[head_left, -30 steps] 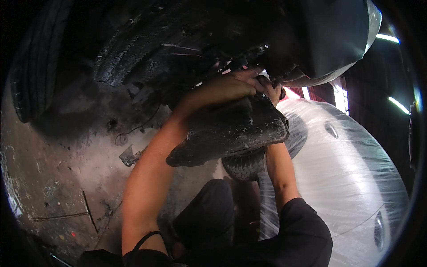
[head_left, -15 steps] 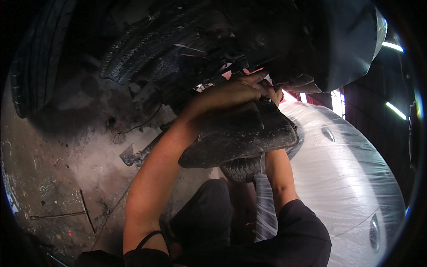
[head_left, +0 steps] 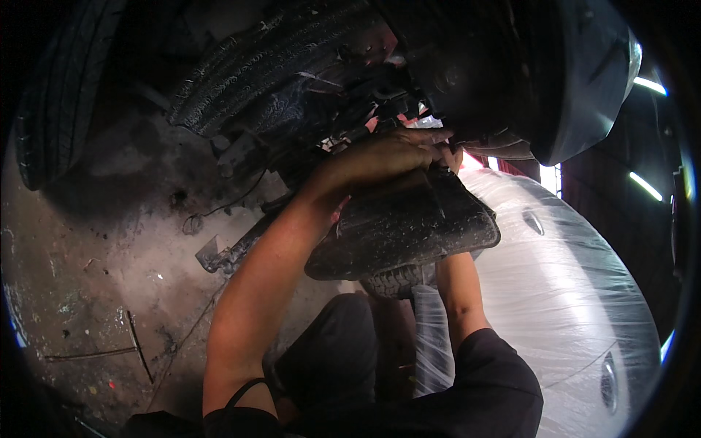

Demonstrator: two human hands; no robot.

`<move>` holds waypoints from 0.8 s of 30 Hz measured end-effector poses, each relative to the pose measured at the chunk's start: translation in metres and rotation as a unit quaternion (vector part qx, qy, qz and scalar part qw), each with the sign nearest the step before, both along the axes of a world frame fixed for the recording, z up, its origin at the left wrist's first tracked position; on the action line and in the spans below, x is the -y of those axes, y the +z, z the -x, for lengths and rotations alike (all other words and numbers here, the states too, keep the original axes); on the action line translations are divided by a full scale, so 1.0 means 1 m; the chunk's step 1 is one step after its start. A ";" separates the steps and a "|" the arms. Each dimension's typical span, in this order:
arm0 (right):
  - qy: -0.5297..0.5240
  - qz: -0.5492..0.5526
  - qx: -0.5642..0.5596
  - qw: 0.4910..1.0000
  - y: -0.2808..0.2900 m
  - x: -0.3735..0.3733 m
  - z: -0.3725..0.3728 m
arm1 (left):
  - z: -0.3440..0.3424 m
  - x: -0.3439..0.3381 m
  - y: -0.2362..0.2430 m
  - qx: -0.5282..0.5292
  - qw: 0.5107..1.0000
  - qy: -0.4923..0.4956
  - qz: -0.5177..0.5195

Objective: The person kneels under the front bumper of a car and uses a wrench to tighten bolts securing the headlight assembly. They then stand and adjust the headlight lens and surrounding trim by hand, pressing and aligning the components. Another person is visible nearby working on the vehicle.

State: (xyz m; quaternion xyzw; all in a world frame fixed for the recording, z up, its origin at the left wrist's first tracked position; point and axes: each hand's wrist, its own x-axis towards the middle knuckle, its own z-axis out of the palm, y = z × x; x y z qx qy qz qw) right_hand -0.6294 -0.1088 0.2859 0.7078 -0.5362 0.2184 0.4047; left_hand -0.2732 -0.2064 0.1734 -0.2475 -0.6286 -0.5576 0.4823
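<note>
A black, dusty plastic panel, like a wheel-arch liner, hangs under the dark car body between my forearms. At its upper edge my left hand bends over from the left, index finger stretched out to the right, the other fingers closed. What these fingers pinch is too dark to make out. My right hand reaches up behind the panel. Only its fingers show, wrapped at the panel's top corner close to my left fingertips; the panel covers its palm and wrist.
Overhead hangs a ribbed black liner beside a dark bumper part. A tyre stands far left, another tyre below the panel. A car under clear plastic film fills the right. Thin rods lie on the stained floor.
The black panel has shifted slightly right and down. My left index finger has lowered and now points more level to the right. Both hands stay at the panel's top.
</note>
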 end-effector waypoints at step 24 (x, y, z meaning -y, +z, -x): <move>0.100 -0.083 0.245 0.961 -0.017 -0.003 -0.155 | -0.038 -0.023 0.009 0.043 0.968 -0.163 -0.183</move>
